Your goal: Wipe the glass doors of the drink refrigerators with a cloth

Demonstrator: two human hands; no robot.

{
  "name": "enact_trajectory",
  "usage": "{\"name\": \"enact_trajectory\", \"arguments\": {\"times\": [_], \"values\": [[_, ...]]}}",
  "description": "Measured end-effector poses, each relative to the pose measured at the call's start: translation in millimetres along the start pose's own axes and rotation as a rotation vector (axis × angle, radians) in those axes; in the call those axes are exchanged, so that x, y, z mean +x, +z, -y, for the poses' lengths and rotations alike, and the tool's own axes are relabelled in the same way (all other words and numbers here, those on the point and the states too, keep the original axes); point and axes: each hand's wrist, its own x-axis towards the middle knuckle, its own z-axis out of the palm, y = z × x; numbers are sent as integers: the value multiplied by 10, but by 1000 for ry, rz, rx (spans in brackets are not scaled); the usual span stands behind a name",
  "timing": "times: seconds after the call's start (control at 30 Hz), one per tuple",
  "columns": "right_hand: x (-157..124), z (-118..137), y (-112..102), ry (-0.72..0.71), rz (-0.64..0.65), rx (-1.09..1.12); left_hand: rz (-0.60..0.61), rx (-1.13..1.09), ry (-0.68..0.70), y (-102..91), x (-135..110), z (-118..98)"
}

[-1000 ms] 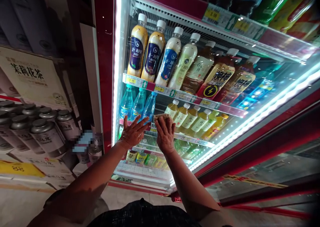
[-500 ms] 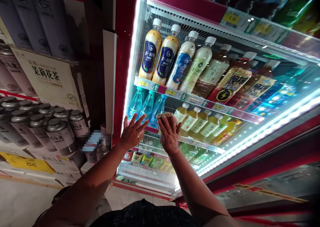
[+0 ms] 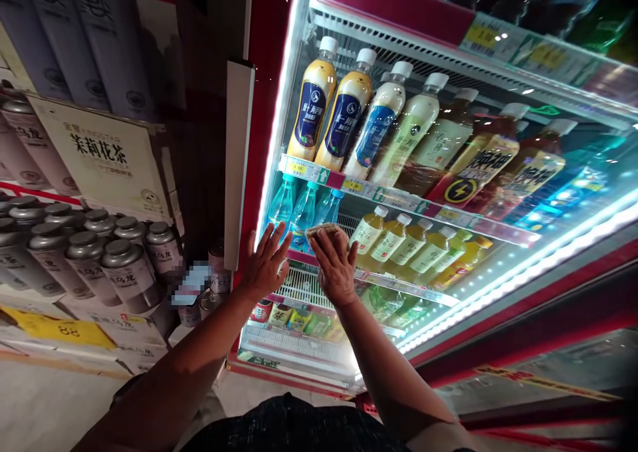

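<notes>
Cloth (image 3: 323, 228) (tan) beneath right hand (image 3: 337, 271).

Cream box (image 3: 102, 176): "茉莉花茶"; price tag (image 3: 297, 168): "4.00"

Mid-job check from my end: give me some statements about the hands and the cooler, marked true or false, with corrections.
1. The right hand has a beige cloth under its fingers. True.
2. The left hand is gripping a bottle. False: it is spread open, holding nothing.
3. Silver-lidded cans stand left of the cooler. True.
4. The cooler's light strip is off. False: it glows white.
</notes>
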Motion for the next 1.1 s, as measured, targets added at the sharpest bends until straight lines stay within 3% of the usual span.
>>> {"name": "enact_trajectory", "arguments": {"times": [0.13,0.4,0.6,0.83,1.03,1.1], "values": [[255,20,33,120,-97,-23,11,4,4,25,-19,20],[107,203,132,-46,20,-35,56,-54,41,-6,-65,113],[471,269,170,89,-76,-49,27,-130,37,-24,-119,128],[398,488,210,-105,35,1,-25,-191,-79,-77,-278,99],[692,619,292,84,58,-22,-3,-225,-167,-128,-307,56],[724,718,371,50,115,33,0,-212,-177,-92,-370,59]]}}
